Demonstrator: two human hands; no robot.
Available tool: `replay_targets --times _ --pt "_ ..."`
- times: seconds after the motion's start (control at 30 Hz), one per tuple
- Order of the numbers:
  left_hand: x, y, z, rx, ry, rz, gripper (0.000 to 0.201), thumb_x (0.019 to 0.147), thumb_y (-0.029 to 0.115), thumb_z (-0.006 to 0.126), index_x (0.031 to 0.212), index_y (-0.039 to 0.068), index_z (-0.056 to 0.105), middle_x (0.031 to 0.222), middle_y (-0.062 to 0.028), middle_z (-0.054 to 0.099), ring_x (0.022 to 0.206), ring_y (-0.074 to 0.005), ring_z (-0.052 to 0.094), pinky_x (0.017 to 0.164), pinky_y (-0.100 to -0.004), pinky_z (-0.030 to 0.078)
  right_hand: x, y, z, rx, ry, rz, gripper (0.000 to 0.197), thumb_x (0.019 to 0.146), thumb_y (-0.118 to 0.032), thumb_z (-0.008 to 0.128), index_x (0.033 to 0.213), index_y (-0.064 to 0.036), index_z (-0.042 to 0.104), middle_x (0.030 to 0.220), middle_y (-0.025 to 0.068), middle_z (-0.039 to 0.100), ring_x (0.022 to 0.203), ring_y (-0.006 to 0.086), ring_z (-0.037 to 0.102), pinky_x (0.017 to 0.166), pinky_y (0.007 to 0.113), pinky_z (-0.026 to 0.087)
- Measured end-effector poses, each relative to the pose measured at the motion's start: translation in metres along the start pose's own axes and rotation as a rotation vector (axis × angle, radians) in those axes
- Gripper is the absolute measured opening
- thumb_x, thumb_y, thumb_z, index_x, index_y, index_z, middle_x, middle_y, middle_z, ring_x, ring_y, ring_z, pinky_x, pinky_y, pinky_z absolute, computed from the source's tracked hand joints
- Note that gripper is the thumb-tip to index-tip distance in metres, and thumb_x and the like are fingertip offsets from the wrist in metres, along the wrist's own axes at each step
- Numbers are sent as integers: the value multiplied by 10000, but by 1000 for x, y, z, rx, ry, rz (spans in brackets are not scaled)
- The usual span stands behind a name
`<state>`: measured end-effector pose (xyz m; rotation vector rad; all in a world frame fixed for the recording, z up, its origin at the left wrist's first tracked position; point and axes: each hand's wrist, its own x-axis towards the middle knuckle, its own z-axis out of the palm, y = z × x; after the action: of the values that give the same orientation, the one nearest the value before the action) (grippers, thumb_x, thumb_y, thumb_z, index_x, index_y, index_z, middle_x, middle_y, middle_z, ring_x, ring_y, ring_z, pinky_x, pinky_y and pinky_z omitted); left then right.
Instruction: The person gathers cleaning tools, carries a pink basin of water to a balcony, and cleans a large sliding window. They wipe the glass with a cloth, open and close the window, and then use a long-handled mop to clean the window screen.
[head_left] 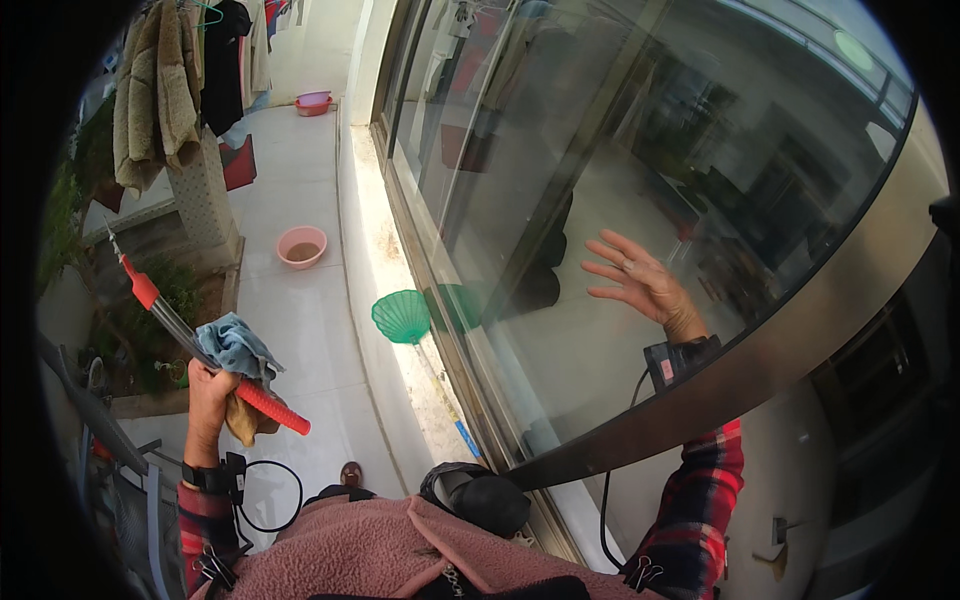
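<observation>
My left hand (210,395) is closed round a metal pole (178,328) with a red ribbed grip and a red head with a thin tip. It slants up to the left. Bunched in the same hand are a blue-grey cloth (238,345) and a brown cloth (243,418). My right hand (650,285) is raised with fingers spread and holds nothing. It shows through the glass pane (560,370), whose metal frame (760,375) crosses in front of my forearm. Whether the palm touches the glass, I cannot tell.
A green fly swatter (400,316) leans on the white sill (385,260). A dark rounded thing (490,500) lies by my waist. A pink basin (302,232) stands on the pale floor. Clothes (155,95) hang back left; grey metal chairs (150,510) stand lower left.
</observation>
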<state>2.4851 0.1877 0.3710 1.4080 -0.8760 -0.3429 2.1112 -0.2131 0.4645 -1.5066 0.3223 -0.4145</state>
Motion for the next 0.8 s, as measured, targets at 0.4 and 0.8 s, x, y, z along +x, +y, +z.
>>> replay_targets --times 0.4,0.8 --pt "-1 13 35 39 78 2 153 738 108 594 864 27 561 808 4 577 741 -87 540 718 -246 453 104 3 39 -260 99 -349 487 873 -188 557 1288 21 409 1189 79 526 1062 145 497 917 264 388" --pt "9 -4 42 21 48 -16 195 714 104 589 888 16 573 842 3 582 764 -94 539 739 -250 450 68 13 50 -372 375 -400 237 857 -100 551 1051 35 577 854 19 624 735 75 527 688 238 446"
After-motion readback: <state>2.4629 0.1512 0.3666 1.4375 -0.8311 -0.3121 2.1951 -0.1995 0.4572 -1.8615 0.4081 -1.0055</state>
